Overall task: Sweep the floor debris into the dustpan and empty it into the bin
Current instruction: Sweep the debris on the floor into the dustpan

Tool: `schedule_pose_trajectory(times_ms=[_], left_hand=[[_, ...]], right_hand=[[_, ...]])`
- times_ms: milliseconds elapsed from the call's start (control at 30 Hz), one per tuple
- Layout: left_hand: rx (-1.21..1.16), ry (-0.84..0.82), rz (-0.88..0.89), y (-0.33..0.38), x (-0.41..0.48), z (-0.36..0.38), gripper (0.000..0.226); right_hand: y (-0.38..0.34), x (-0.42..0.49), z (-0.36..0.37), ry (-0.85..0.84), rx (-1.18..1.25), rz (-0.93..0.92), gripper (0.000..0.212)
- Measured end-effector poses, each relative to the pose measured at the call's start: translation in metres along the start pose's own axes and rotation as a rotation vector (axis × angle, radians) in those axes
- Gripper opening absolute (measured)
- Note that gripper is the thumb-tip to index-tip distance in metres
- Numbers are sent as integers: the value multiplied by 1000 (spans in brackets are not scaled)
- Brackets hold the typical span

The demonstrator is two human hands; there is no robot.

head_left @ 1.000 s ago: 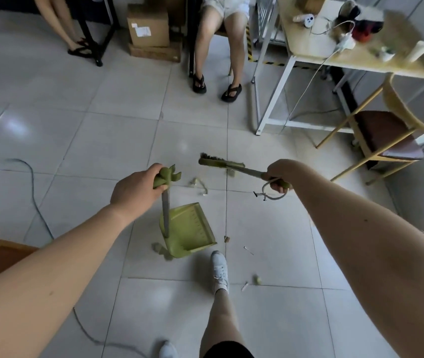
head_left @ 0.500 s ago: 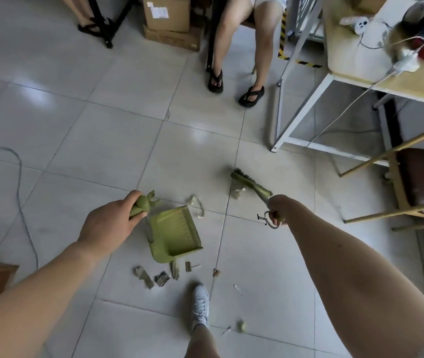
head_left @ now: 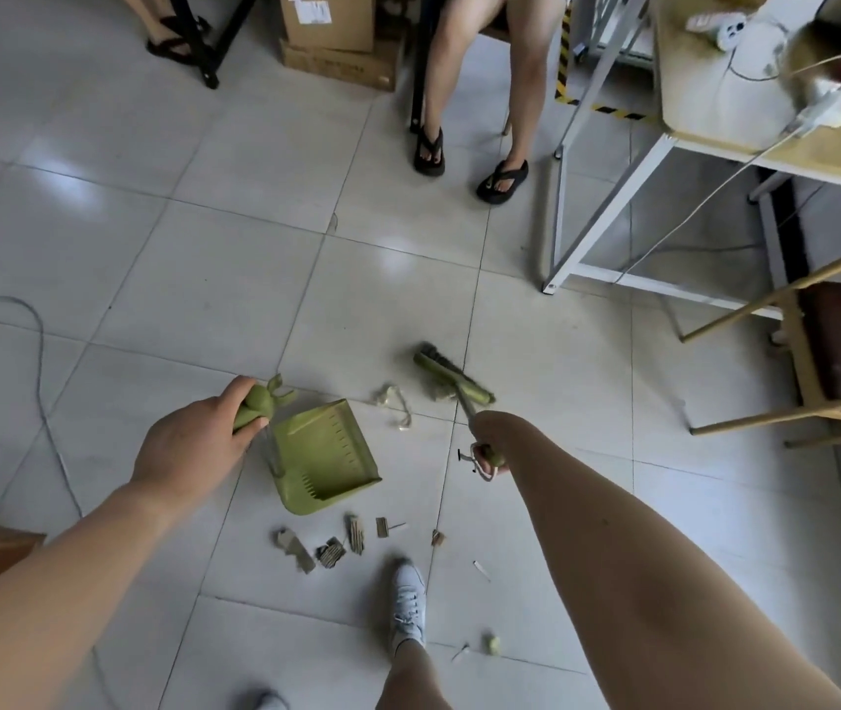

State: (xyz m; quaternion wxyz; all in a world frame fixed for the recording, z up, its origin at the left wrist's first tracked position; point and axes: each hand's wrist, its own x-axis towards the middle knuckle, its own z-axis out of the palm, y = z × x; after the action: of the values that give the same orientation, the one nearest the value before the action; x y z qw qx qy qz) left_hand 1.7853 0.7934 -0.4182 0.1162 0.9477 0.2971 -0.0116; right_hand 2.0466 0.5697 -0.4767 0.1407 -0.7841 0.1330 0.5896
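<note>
Left hand (head_left: pixel 193 443) closed around the green moulded top of the dustpan's upright handle; right hand (head_left: pixel 485 443) wrapped around the thin metal shaft of the green-headed, dark-bristled broom (head_left: pixel 451 379), a wire hanging loop dangling below the fist. The flat green plastic dustpan (head_left: pixel 323 456) sits on the pale tiled floor (head_left: pixel 203 279), its toothed end nearest the wearer. It looks empty. Broom head is down on the tile beyond and right of the pan, just beside a tangle of pale string-like scrap (head_left: pixel 395 402) that lies off the pan's far right corner. Main debris is on the other side: a cluster of torn brown cardboard pieces (head_left: pixel 329 545) near the pan's near end, close to the white sneaker (head_left: pixel 408 602). Judgement: sweeping has barely begun. To do this stroke well, set the pan's open lip flat on the tile facing the scraps, hold it firm with the left hand, and draw the bristles in short low pulls so light pieces do not skip past; which edge is the open lip I cannot tell for certain. Count: one dustpan, one broom, one string tangle, roughly five or six cardboard pieces in the cluster, one small brown bit right of them, two or three white slivers, one small green crumb (head_left: pixel 492 644) by the near tile joint. No bin in view.
</note>
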Motion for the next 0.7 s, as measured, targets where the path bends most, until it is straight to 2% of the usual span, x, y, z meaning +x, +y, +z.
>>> schedule_pose_trajectory(times_ms=[100, 200, 333, 433, 600, 700], left_hand=[[14, 13, 17, -18, -17, -1, 31], [27, 37, 60, -39, -41, -3, 31], [47, 53, 119, -71, -83, -11, 35], [58, 66, 153, -98, -114, -18, 37], [67, 85, 163, -130, -165, -32, 34], [93, 80, 190, -141, -186, -39, 32]], right_hand=[[16, -10, 38, -2, -58, -56, 31], [40, -17, 79, 11, -10, -134, 25], [75, -26, 136, 41, -65, -53, 22], [101, -32, 174, 88, -135, -103, 22], [144, -57, 228, 112, -248, -71, 15], [170, -70, 252, 152, -303, -80, 18]])
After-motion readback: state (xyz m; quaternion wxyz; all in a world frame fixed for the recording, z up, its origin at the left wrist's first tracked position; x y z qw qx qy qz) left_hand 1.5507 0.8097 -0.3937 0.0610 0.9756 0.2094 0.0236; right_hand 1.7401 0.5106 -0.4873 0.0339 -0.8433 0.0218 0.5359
